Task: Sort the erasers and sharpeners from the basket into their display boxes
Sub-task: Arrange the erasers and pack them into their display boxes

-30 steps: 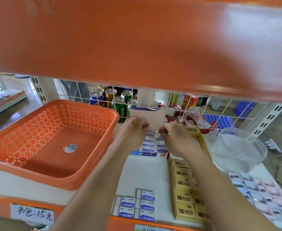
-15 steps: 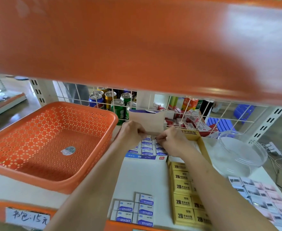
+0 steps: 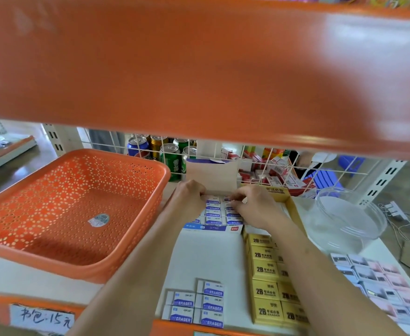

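Fingers (image 3: 202,195) of your left hand (image 3: 189,198) curl at the back-left corner of the open blue-and-white cardboard display box (image 3: 212,227), and the fingers (image 3: 235,198) of your right hand (image 3: 254,207) pinch together over its back-right rows; you cannot tell whether either hand actually grips an eraser, since the fingertips are buried among the packs. Inside the box, small white erasers with blue sleeves (image 3: 213,214) stand in tight rows, and the box's pale lid flap (image 3: 211,175) stands upright just behind your hands. Just right of the box you have a long yellow cardboard tray of yellow 2B erasers (image 3: 266,270), running toward you. Near the front edge of the white shelf (image 3: 208,258), a loose cluster of five blue-sleeved white erasers (image 3: 196,304) lies flat, well apart from the box. To your left sits the orange perforated plastic basket (image 3: 78,207), with only a round sticker on its floor. To your right stands a clear round plastic tub (image 3: 346,221).
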`<state>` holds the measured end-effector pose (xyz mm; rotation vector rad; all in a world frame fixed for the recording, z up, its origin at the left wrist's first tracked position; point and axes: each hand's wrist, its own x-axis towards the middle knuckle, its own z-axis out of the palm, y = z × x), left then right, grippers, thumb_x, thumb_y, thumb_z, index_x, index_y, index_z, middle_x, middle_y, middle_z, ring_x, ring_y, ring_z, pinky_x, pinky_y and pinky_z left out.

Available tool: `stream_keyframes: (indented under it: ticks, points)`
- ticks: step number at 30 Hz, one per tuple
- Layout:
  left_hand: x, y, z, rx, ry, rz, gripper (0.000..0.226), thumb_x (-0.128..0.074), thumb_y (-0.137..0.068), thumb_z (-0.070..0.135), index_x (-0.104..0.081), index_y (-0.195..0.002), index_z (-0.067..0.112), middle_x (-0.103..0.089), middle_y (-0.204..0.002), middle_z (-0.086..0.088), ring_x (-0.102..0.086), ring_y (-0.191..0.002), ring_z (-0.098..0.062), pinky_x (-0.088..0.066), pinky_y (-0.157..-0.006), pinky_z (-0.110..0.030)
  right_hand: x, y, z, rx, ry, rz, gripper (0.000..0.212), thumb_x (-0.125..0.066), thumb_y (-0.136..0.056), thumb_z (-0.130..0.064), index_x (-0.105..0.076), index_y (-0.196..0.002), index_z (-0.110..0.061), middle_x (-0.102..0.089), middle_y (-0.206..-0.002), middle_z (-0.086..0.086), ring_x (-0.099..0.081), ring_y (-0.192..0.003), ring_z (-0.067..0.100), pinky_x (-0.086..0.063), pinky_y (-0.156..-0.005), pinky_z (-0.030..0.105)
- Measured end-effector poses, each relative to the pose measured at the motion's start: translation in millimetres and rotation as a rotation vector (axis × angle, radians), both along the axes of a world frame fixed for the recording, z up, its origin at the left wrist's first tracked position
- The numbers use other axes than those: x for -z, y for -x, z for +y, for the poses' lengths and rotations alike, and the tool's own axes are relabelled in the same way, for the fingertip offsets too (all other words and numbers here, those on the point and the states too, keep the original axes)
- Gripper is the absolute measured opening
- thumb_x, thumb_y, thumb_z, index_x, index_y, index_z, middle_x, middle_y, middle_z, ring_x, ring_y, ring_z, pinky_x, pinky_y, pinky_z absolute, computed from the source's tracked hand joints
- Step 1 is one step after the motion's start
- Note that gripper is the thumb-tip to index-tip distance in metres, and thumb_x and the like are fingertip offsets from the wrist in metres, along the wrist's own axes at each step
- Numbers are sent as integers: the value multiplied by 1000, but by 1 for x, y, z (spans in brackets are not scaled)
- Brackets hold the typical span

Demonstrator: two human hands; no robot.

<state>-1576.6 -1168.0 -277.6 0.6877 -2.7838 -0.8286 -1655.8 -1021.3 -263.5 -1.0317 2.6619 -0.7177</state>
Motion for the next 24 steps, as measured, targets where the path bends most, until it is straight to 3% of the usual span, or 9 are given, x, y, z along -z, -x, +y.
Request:
stream_keyframes:
  ticks: [3,5,7,10,12,14,18,20,24]
  points:
    - [1,-12,2,5,47,127,26,-48,-98,10,-64,-120,9,-68,-111,-8,-66,-82,-17,-53,-71,-21,-10,-9,5,3,53,57,25,-51,-97,-15,-63,-118,-12,-63,-117,0,-53,-99,10,-37,-79,17]
    - [2,-23,4,-3,98,185,31,-49,-97,8,-60,-126,11,-68,-114,-8,-67,-90,-19,-55,-80,-25,-17,-17,8,-28,66,75,21,-51,-97,-17,-65,-112,-15,-63,-108,-3,-52,-85,3,-35,-65,11]
    - [2,-35,8,14,126,227,30,-51,-95,4,-63,-122,11,-69,-110,-5,-64,-86,-15,-52,-76,-19,-23,-27,9,-94,20,30,15,-54,-96,-19,-68,-102,-18,-61,-93,-9,-51,-74,-2,-32,-55,8]
    - [-1,-58,16,70,106,220,22,-55,-90,2,-71,-101,10,-68,-93,2,-56,-75,-5,-36,-65,-7,-29,-45,9,-267,-121,-27,9,-62,-88,-19,-70,-85,-18,-63,-81,-13,-58,-73,4,-38,-54,8]
    - [-3,-75,18,117,72,143,19,-58,-88,4,-68,-81,19,-59,-70,15,-49,-62,5,-33,-60,-6,-29,-58,9,-357,-231,-65,8,-69,-83,-22,-73,-88,-18,-66,-82,-11,-59,-75,6,-44,-60,14]
    - [-4,-92,19,181,42,14,27,-60,-88,12,-59,-69,31,-56,-66,15,-52,-60,6,-35,-58,-7,-27,-71,10,-380,-314,-136,15,-74,-80,-27,-71,-94,-22,-63,-83,-13,-60,-80,7,-46,-66,21]
    - [-8,-117,27,254,-50,-309,9,-63,-90,23,-69,-95,27,-67,-94,7,-65,-88,-10,-51,-79,-22,-18,-87,10,-407,-457,-147,28,-75,-77,-36,-66,-102,-26,-60,-88,-13,-59,-88,13,-50,-76,32]
    - [-9,-125,31,217,-162,-375,15,-71,-85,28,-67,-100,27,-64,-92,10,-65,-84,-10,-54,-77,-25,-15,-92,10,-403,-492,-146,32,-76,-76,-36,-64,-105,-27,-62,-97,-9,-58,-89,14,-51,-78,33]
    - [-9,-133,34,244,-119,-441,30,-73,-82,32,-61,-109,29,-54,-93,15,-52,-84,-5,-43,-74,-20,-9,-97,12,-390,-489,-186,32,-78,-75,-33,-65,-103,-25,-65,-100,-6,-60,-91,15,-52,-83,37]
